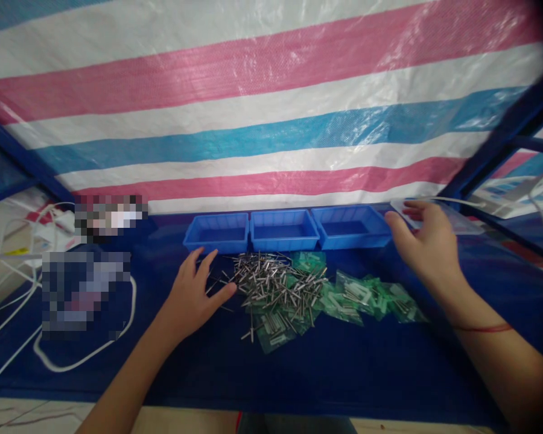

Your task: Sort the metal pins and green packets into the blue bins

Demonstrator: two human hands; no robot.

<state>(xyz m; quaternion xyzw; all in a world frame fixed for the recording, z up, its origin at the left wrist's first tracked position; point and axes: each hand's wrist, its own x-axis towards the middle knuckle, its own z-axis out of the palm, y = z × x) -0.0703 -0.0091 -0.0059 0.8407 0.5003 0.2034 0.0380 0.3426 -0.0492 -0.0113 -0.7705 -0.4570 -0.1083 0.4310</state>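
My left hand hovers at the left side of a heap of thin silver metal pieces that look like blind rivets. Its fingers are spread, and nothing is in them. Small green-tinted clear bags with similar pieces inside lie to the right of the heap, and another bag lies at its front. At the right, my right hand has its thumb and fingers apart, over the near-left part of a clear plastic tray or lid. Whether the fingertips touch that tray is hard to see.
Three blue bins, left, middle and right, stand side by side behind the heap on the dark blue table. White cables and blurred-out items are at the left. A striped plastic sheet hangs behind.
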